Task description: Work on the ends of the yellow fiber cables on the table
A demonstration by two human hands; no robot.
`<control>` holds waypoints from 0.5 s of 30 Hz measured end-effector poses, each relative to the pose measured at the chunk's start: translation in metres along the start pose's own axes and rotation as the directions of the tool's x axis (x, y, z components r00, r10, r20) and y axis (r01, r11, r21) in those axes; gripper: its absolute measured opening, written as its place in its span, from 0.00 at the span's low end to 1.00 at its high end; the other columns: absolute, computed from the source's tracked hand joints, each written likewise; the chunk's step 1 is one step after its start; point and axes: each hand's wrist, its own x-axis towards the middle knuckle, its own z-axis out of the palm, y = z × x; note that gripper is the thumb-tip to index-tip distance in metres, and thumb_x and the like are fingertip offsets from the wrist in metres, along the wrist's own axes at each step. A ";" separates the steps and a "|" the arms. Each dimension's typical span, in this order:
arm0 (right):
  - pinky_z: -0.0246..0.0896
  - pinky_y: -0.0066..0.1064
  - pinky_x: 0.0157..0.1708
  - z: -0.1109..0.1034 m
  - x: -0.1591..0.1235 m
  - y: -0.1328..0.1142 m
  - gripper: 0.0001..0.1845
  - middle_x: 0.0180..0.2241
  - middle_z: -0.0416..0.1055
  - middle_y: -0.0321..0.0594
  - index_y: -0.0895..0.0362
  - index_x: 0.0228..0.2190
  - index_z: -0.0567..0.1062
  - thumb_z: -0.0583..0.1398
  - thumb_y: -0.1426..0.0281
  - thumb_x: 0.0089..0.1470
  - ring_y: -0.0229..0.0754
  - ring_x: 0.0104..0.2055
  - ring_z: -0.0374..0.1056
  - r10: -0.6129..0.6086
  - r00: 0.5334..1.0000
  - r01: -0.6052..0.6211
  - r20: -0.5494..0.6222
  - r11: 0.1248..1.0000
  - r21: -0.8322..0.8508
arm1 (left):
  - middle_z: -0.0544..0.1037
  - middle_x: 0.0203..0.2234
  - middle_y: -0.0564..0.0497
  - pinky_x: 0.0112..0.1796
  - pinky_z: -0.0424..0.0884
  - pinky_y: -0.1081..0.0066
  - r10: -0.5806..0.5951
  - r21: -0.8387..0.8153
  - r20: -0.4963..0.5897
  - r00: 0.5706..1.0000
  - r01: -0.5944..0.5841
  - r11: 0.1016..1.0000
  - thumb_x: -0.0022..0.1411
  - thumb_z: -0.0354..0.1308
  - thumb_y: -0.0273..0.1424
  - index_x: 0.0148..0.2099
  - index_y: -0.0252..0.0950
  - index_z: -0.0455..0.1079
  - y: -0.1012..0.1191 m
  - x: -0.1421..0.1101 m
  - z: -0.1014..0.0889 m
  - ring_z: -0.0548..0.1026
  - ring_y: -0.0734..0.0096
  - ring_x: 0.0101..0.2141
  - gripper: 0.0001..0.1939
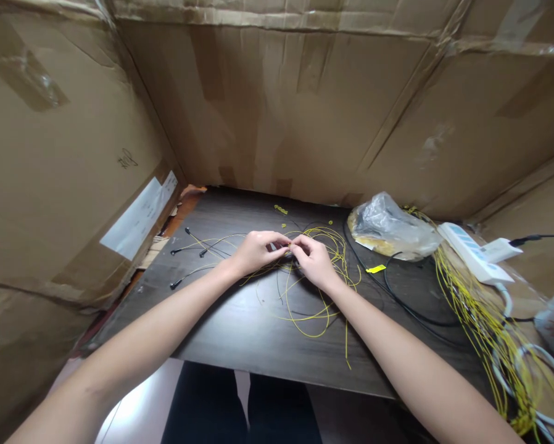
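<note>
Both hands meet over the middle of the dark table, fingertips almost touching. My left hand (258,251) is closed, thumb and forefinger pinched on the thin wires. Facing it, my right hand (314,262) pinches the same spot; a small yellowish bit shows between the fingertips, too small to name. Loose yellow wires (314,336) loop around and beneath the right hand. To the left of the left hand, several black cable ends with small plugs (174,285) fan out. Beyond the hands lie small yellow pieces (281,210) on the tabletop.
A clear plastic bag (392,227) lies at the back right, near a yellow tag (376,269) and black cables (411,311). Farther right are a white power strip (474,253) and a thick bundle of yellow wires (478,327). Cardboard walls (277,111) enclose the table (231,333).
</note>
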 end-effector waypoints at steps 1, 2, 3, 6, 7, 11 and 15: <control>0.56 0.30 0.29 0.000 0.000 0.000 0.13 0.23 0.68 0.35 0.56 0.25 0.71 0.56 0.62 0.58 0.39 0.26 0.62 -0.003 1.000 0.003 0.011 1.000 -0.007 | 0.84 0.33 0.48 0.32 0.76 0.75 0.002 0.000 0.000 1.000 -0.002 1.000 0.65 0.62 0.29 0.44 0.34 0.80 0.000 -0.001 0.000 0.80 0.72 0.30 0.08; 0.55 0.30 0.28 0.000 0.000 0.000 0.15 0.22 0.67 0.35 0.56 0.24 0.71 0.55 0.62 0.59 0.39 0.26 0.62 -0.005 1.000 0.006 0.023 1.000 -0.011 | 0.84 0.33 0.48 0.32 0.76 0.74 0.004 0.001 0.001 1.000 -0.004 1.000 0.65 0.62 0.29 0.43 0.34 0.80 0.000 -0.002 -0.001 0.80 0.72 0.30 0.07; 0.54 0.30 0.28 0.000 -0.001 0.000 0.17 0.21 0.66 0.35 0.56 0.23 0.70 0.55 0.61 0.60 0.39 0.26 0.61 -0.007 0.999 0.007 0.034 1.000 -0.010 | 0.84 0.33 0.48 0.33 0.76 0.74 0.008 0.004 0.004 1.000 -0.008 1.000 0.65 0.62 0.29 0.43 0.34 0.80 0.000 -0.002 -0.002 0.80 0.71 0.30 0.07; 0.54 0.30 0.28 0.000 -0.002 -0.002 0.21 0.21 0.65 0.35 0.56 0.22 0.69 0.54 0.59 0.62 0.38 0.25 0.61 -0.015 0.998 0.015 0.060 1.000 0.003 | 0.84 0.32 0.48 0.34 0.77 0.74 0.027 0.005 0.012 1.000 -0.027 1.000 0.65 0.61 0.28 0.43 0.35 0.80 0.001 -0.004 -0.005 0.80 0.72 0.30 0.07; 0.55 0.30 0.29 0.000 -0.003 -0.002 0.21 0.21 0.65 0.35 0.56 0.22 0.69 0.54 0.58 0.63 0.38 0.25 0.61 -0.020 0.998 0.020 0.065 1.000 0.004 | 0.84 0.32 0.49 0.34 0.77 0.74 0.034 0.004 0.012 0.999 -0.034 0.999 0.65 0.61 0.28 0.43 0.35 0.80 0.002 -0.005 -0.006 0.80 0.72 0.30 0.07; 0.55 0.31 0.30 -0.001 -0.004 -0.004 0.21 0.22 0.66 0.36 0.56 0.22 0.69 0.53 0.59 0.64 0.39 0.26 0.62 -0.033 0.996 0.035 0.083 0.999 -0.012 | 0.83 0.31 0.49 0.33 0.75 0.75 0.042 0.007 -0.005 0.999 -0.042 0.999 0.64 0.61 0.27 0.42 0.33 0.79 0.005 -0.007 -0.006 0.78 0.73 0.29 0.06; 0.57 0.31 0.30 -0.001 -0.003 -0.004 0.13 0.26 0.69 0.37 0.56 0.28 0.72 0.56 0.62 0.60 0.39 0.28 0.63 -0.040 0.997 0.041 0.062 0.999 -0.018 | 0.82 0.30 0.49 0.33 0.75 0.75 0.019 0.029 -0.001 1.000 -0.019 0.999 0.64 0.62 0.28 0.41 0.33 0.78 0.004 -0.008 -0.004 0.78 0.74 0.28 0.05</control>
